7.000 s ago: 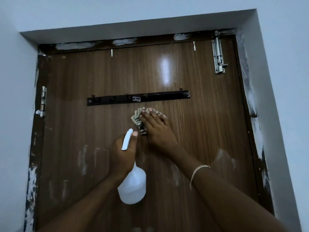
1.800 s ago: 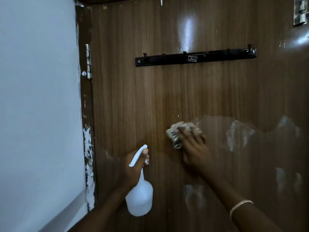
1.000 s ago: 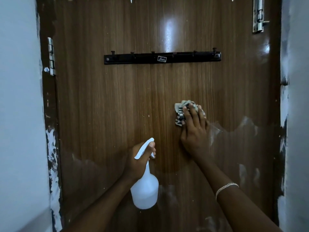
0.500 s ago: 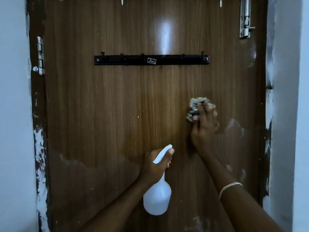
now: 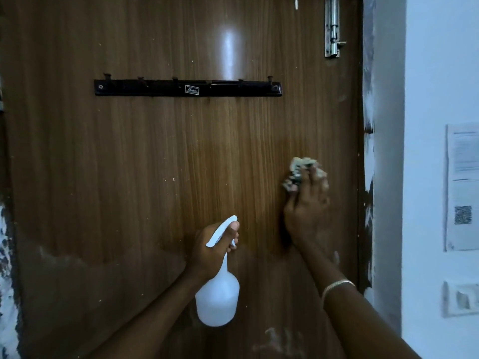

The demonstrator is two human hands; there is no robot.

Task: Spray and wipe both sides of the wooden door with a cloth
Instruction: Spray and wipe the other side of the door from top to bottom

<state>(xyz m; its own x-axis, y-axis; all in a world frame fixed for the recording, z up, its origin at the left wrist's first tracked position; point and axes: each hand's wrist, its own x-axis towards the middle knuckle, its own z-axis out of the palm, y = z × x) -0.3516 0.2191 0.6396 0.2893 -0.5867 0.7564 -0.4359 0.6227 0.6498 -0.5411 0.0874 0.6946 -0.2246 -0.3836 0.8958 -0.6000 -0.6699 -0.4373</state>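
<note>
The brown wooden door (image 5: 155, 156) fills most of the view and stands closed. My right hand (image 5: 307, 211) presses a crumpled grey patterned cloth (image 5: 298, 169) flat against the door near its right edge, at mid height. My left hand (image 5: 212, 250) grips the neck of a white spray bottle (image 5: 217, 299), a finger on the trigger and the nozzle facing the door. The bottle hangs below and left of the cloth. Dull whitish smears cover the door's lower part.
A black hook rail (image 5: 188, 88) is screwed across the upper door. A metal slide bolt (image 5: 333, 29) sits at the top right. On the white wall to the right are a taped paper notice (image 5: 462, 187) and a switch plate (image 5: 461, 297).
My right hand has slid the cloth to the right and a little down along the door. My left hand with the bottle stays below it. The view has shifted right, showing the notice and switch.
</note>
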